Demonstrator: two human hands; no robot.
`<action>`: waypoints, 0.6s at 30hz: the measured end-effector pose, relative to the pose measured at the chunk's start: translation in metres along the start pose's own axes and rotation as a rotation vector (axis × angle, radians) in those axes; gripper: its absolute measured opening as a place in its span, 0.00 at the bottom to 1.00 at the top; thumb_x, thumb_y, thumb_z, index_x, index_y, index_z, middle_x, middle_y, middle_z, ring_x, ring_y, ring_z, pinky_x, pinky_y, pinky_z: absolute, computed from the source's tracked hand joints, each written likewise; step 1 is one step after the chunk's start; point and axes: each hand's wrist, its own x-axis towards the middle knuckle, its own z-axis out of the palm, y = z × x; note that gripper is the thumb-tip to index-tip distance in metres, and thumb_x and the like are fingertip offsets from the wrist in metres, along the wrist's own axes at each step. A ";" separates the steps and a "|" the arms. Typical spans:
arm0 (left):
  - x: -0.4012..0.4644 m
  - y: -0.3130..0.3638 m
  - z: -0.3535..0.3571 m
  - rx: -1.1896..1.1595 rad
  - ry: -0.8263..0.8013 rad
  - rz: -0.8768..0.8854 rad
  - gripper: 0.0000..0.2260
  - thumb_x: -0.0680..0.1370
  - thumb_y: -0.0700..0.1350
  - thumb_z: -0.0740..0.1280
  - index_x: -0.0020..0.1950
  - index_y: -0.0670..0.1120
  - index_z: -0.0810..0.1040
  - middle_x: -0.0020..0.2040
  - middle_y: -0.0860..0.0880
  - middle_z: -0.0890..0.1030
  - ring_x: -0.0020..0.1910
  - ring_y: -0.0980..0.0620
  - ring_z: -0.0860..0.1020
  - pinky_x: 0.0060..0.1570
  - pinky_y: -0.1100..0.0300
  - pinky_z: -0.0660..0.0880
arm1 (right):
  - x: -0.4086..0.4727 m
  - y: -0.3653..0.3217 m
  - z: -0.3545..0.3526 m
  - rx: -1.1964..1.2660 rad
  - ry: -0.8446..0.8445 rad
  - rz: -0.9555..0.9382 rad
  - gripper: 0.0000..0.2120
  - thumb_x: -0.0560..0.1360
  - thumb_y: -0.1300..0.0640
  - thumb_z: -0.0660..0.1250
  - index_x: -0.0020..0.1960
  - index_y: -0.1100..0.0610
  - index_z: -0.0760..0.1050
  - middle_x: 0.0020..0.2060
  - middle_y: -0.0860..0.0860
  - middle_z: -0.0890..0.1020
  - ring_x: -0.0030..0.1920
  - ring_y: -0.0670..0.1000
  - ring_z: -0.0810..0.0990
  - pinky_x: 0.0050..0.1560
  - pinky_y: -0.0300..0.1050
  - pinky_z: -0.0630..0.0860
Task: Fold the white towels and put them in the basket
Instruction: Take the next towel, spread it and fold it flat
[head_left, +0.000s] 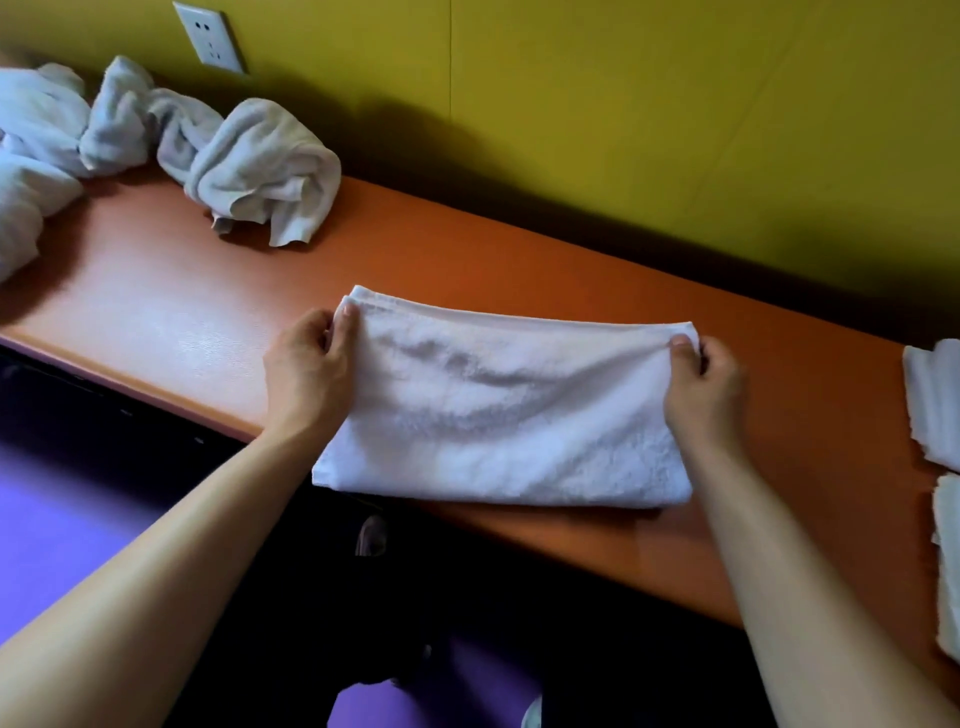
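Your left hand (306, 364) and right hand (704, 382) each hold a pinching grip on a far corner of the folded white terry towel (504, 415), which lies flat at the near edge of the long orange bench (156, 291). Crumpled white towels (249, 166) sit far left.

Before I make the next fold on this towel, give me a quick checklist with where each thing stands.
1. Left hand pinches far left corner of the towel: ok.
2. Right hand pinches far right corner: ok.
3. Far edges lined up: ok.
4. Towel fully on the counter: not ok, near edge overhangs.
5. Basket in view: not ok.
6. Crumpled towels clear of the fold: ok.
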 end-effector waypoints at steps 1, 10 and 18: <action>0.008 -0.003 0.007 0.029 0.004 -0.011 0.25 0.83 0.61 0.58 0.38 0.41 0.72 0.33 0.43 0.76 0.36 0.41 0.73 0.37 0.46 0.69 | 0.008 0.001 0.007 -0.021 -0.002 -0.008 0.17 0.82 0.52 0.61 0.36 0.55 0.64 0.28 0.46 0.66 0.30 0.49 0.62 0.34 0.49 0.57; 0.024 -0.027 0.044 0.202 -0.061 -0.051 0.18 0.83 0.54 0.61 0.68 0.44 0.74 0.62 0.41 0.79 0.61 0.38 0.74 0.61 0.47 0.67 | 0.019 0.013 0.045 -0.148 -0.040 -0.017 0.15 0.81 0.48 0.63 0.62 0.56 0.73 0.53 0.53 0.79 0.53 0.57 0.78 0.49 0.50 0.73; -0.073 -0.007 0.069 0.586 -0.424 0.625 0.25 0.81 0.59 0.54 0.76 0.52 0.70 0.76 0.45 0.70 0.72 0.37 0.69 0.69 0.44 0.65 | -0.015 0.004 0.052 -0.595 -0.569 -0.700 0.22 0.84 0.46 0.50 0.76 0.47 0.66 0.75 0.49 0.69 0.77 0.51 0.62 0.77 0.52 0.53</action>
